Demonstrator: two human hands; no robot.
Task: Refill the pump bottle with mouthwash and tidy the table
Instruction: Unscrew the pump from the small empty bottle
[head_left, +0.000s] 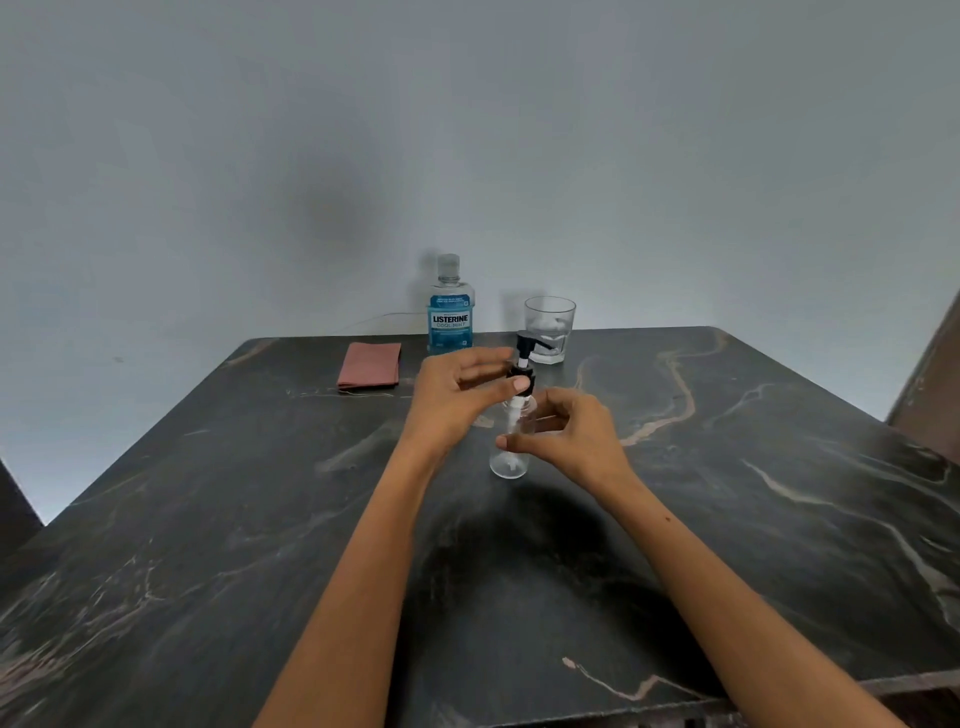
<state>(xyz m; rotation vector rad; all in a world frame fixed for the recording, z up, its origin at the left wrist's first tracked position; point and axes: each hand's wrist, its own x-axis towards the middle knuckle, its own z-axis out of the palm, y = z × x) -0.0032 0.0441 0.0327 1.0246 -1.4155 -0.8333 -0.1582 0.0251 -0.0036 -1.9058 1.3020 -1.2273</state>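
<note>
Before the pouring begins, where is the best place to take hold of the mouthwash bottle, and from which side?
Grip the mouthwash bottle around its labelled body, likely coming from the front. It stands upright at the table's far edge, close to the wall, so reaching behind is hard. The glass stands to its right and the folded cloth to its left.

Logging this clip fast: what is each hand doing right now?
Left hand: pinches the black pump collar.
Right hand: grips the clear pump bottle.
</note>
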